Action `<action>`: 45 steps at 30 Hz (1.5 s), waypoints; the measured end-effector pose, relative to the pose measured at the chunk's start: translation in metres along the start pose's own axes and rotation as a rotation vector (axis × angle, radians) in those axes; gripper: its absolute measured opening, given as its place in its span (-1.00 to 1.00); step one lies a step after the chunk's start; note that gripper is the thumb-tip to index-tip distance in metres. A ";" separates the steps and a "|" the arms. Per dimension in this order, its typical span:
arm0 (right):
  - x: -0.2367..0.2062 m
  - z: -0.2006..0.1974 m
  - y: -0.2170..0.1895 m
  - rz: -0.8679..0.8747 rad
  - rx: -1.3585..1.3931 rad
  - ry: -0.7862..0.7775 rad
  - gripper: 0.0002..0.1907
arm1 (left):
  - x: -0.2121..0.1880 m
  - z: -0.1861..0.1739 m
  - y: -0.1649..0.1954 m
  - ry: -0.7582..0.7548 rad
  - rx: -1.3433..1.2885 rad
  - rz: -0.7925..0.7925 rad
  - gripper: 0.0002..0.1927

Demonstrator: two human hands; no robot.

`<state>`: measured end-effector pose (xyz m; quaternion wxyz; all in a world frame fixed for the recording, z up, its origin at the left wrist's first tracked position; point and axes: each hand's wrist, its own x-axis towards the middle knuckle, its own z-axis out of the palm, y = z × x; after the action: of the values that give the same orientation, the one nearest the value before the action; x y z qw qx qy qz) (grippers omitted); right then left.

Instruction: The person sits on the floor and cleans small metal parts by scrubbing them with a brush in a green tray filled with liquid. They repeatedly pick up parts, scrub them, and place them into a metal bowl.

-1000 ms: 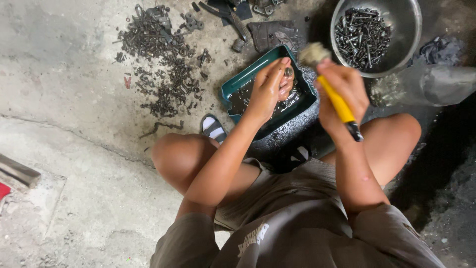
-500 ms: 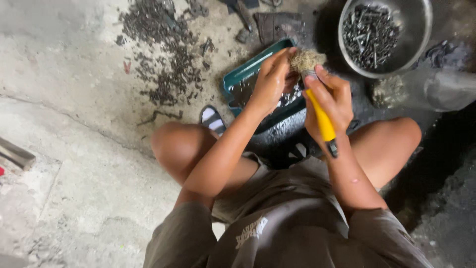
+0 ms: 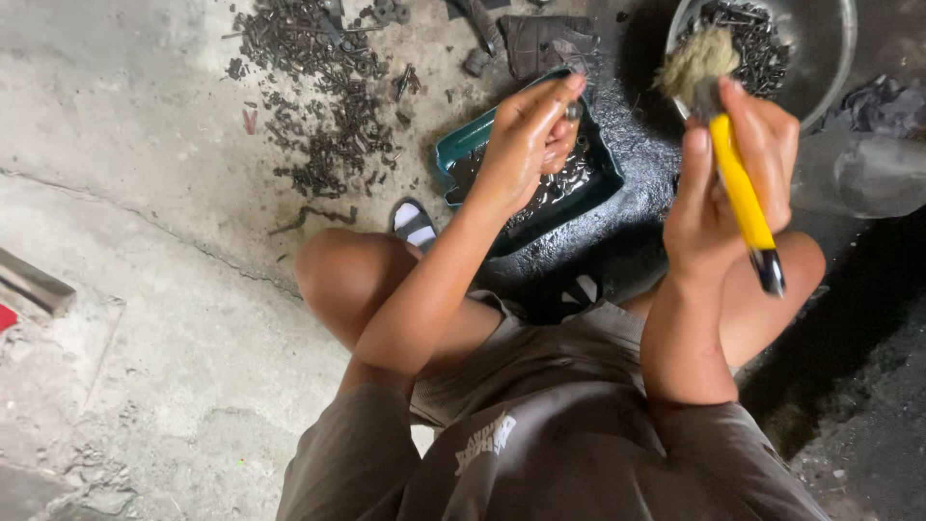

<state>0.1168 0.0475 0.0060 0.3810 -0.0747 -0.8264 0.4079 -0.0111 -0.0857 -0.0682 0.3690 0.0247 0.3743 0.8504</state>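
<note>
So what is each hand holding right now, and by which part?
The right hand holds a yellow-handled brush by the upper handle, near the bristles. The left hand pinches a small dark metal part at its fingertips, above the green tray.

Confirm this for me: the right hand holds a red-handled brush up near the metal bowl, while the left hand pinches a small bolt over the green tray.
Not quite: the brush in the right hand has a yellow handle, not red, as the head view shows. The rest stands: it is up near the metal bowl, and the left hand pinches a small bolt over the green tray.
</note>
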 end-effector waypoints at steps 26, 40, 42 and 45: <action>0.038 0.030 0.055 0.233 0.432 0.070 -0.82 | 0.031 0.025 -0.039 0.016 -0.123 0.034 -0.76; 0.038 0.030 0.062 0.376 0.470 0.268 -0.92 | 0.030 0.023 -0.055 -0.004 0.183 0.086 -0.68; 0.040 0.026 0.068 0.465 0.514 0.226 -0.94 | 0.032 0.022 -0.057 -0.014 0.072 0.061 -0.68; 0.042 0.023 0.075 0.268 0.478 0.129 -0.91 | 0.033 0.018 -0.058 0.027 0.025 0.052 -0.71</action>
<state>0.0569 0.1008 -0.0336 0.3823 -0.1171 -0.6634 0.6325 0.0061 -0.0278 -0.1013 0.3413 0.0277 0.3890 0.8552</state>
